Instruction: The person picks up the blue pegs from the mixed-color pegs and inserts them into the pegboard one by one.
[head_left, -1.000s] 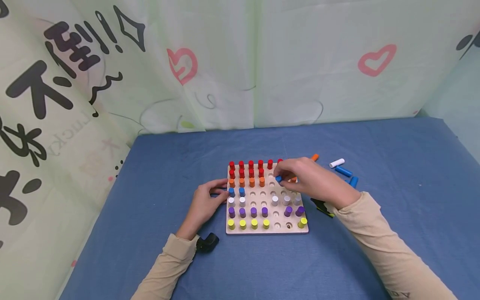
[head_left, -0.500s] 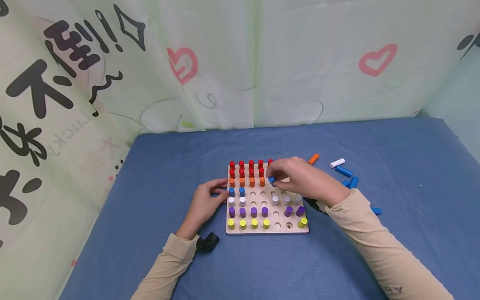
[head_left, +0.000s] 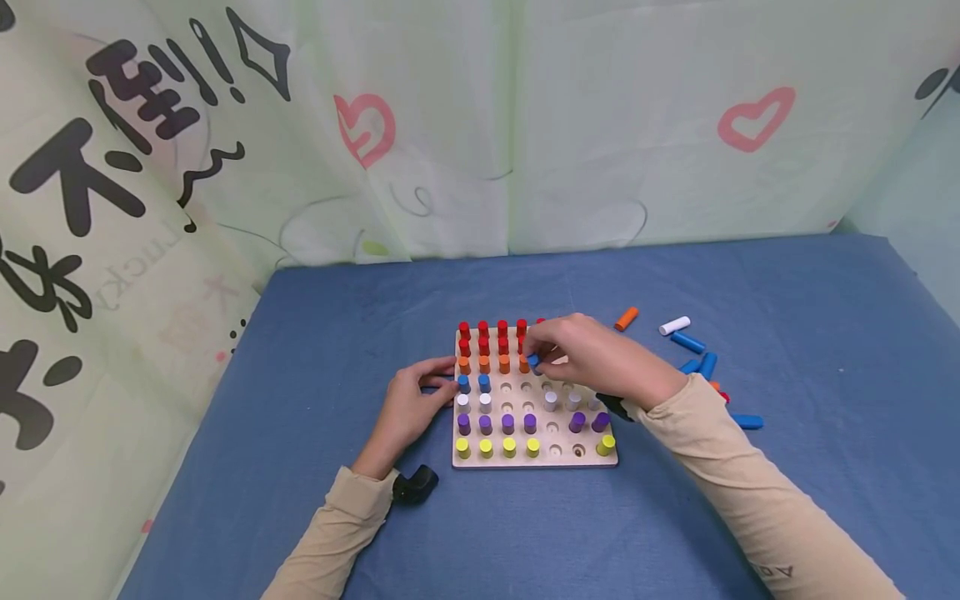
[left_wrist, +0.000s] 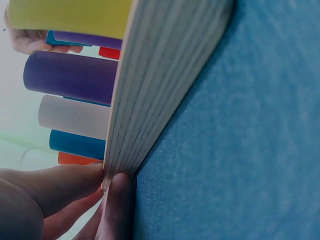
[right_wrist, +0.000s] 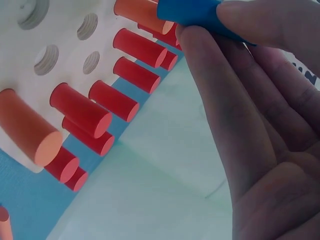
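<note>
A wooden pegboard (head_left: 566, 460) stands on the table with rows of red, orange, blue, white, purple and yellow pegs. My left hand (head_left: 405, 410) grips its left edge, finger and thumb on the rim in the left wrist view. Between thumb and fingers, my right hand (head_left: 592, 354) pinches a blue peg (right_wrist: 192, 11), which hangs tilted above the board near the orange pegs (head_left: 504, 364). Two blue pegs (head_left: 483, 384) stand at the left of their row, with bare holes (head_left: 527, 388) to their right. The right hand covers the board's far right corner.
Right of the board lie loose pegs: an orange one (head_left: 626, 318), a white one (head_left: 674, 326) and several blue ones (head_left: 687, 342), some partly behind the right sleeve (head_left: 738, 450). A pale printed curtain (head_left: 600, 150) hangs behind the blue table cloth (head_left: 337, 333).
My right hand has moved left across the board, carrying the blue peg. More loose pegs show beside the right sleeve. The left hand stays at the board's edge.
</note>
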